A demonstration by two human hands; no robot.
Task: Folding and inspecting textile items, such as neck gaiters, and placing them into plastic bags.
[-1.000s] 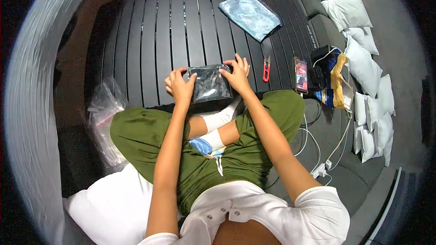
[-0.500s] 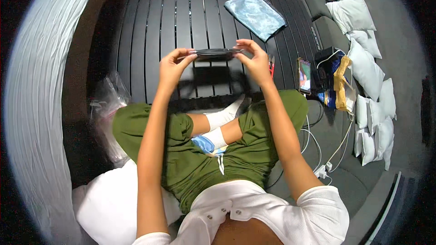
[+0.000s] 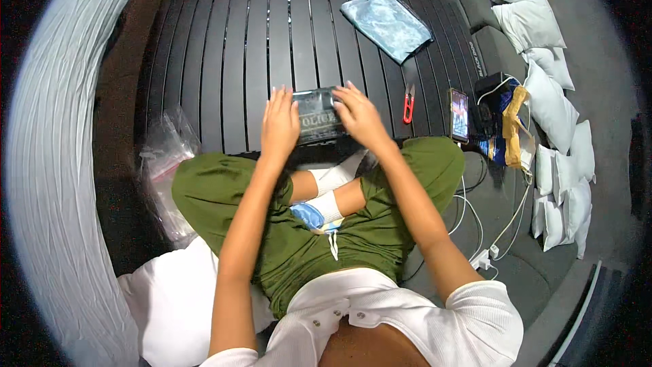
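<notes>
A dark, flat packet in clear, shiny plastic (image 3: 316, 110) lies at the near edge of the slatted table. Pale lettering shows on its face. Across its left side rests my left hand (image 3: 280, 122), fingers stretched out flat. My right hand (image 3: 361, 117) lies on the packet's upper right corner, its fingers extended and slightly blurred. Neither hand is wrapped around the packet; both press or touch it from above. To the right of my right hand lies a pair of red-handled thread snips (image 3: 409, 106), pointing away from me.
The black slatted table (image 3: 231, 61) bears a light-blue patterned pouch (image 3: 387, 25) at the far right. A lit phone (image 3: 459, 115) stands near the right edge beside a blue-and-yellow bag (image 3: 511, 129). White cables (image 3: 471, 221) trail on the seat. Clear plastic bags (image 3: 167, 177) lie at left.
The packet, held edge-on above the table between both hands, is now down flat on it. My fingers have opened from their pinch and spread over it.
</notes>
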